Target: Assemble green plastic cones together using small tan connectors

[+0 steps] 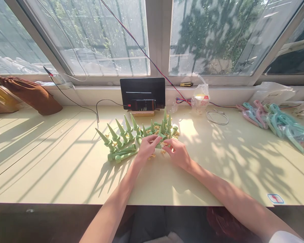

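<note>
Head view: the left hand (147, 148) and the right hand (178, 154) meet over the middle of the pale yellow table (66, 175). The fingertips of both are drawn together and pinched on one small green cone (158, 145), which is held between them just above the tabletop. Whether a second small part is also in the pinch is too small to tell. Small yellow pieces (152, 157) lie scattered on the table right under and beside the hands. To the left stands a row of upright cones (118, 134), tips tilted away, with a few lying cones (123, 155) flat in front of it. Just behind the hands is a looser cluster of cones (165, 127). Farther back a dark tablet (142, 90) leans at the window sill with a phone (143, 105) propped before it. A plastic bag (200, 97) and a coiled white cable (217, 117) sit to its right. Pastel clothes pegs (273, 121) are heaped at the far right, well apart from the hands, and a brown bag (31, 95) lies at the far left.
</note>
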Motion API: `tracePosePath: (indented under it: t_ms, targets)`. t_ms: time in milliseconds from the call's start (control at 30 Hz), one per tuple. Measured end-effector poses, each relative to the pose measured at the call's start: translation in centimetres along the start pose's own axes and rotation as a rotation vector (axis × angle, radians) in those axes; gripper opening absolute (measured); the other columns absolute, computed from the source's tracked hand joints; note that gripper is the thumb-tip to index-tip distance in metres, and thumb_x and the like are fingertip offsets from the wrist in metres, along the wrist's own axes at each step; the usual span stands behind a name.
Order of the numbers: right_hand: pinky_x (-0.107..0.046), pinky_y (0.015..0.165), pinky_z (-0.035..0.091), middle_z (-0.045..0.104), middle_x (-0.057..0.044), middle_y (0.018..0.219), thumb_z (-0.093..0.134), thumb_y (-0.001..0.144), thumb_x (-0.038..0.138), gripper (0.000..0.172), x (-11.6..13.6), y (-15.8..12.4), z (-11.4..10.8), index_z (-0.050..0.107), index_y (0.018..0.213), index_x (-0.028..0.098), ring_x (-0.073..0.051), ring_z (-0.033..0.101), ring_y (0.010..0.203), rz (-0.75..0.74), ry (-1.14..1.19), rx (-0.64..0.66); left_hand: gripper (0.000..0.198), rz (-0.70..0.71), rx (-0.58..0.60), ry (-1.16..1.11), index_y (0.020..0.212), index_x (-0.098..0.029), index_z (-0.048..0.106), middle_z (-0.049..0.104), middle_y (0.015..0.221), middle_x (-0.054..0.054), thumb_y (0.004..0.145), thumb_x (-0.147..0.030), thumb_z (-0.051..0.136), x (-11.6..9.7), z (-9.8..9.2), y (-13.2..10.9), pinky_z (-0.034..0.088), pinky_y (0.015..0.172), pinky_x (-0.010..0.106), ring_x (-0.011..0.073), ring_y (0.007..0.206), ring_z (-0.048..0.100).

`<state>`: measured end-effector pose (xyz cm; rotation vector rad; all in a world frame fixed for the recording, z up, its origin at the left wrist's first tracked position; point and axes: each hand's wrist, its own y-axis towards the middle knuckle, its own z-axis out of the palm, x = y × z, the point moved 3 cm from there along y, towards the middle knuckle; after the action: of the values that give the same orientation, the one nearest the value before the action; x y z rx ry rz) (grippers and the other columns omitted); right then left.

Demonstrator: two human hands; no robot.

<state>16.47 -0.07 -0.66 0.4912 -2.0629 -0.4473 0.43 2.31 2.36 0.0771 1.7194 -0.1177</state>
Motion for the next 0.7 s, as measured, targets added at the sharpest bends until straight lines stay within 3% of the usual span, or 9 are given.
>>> tracePosePath:
  t_ms: [367,700]
  targets:
    - [-0.027,0.061,0.052,0.069,-0.006,0.095,0.060,0.095,0.026,0.015,-0.33,0.05,0.19,0.068,0.106,0.023,-0.017,0.066,0.070,-0.118,-0.092,0.014,0.042,-0.002,0.024,-0.012,0.085,-0.017,0.072,0.056,0.073,-0.001,0.076,-0.058,0.069,0.34,-0.02,0.16,0.023,0.041,0.022,0.0041,0.046,0.027]
    - [-0.030,0.068,0.054,0.069,-0.007,0.091,0.054,0.098,0.030,0.019,-0.78,-0.04,0.14,0.069,0.108,0.023,-0.020,0.067,0.077,-0.155,-0.115,0.016,0.043,-0.004,0.067,-0.035,0.081,-0.018,0.067,0.052,0.073,-0.002,0.076,-0.060,0.068,0.10,0.29,-0.16,0.027,0.042,0.022,0.0041,0.046,0.032]
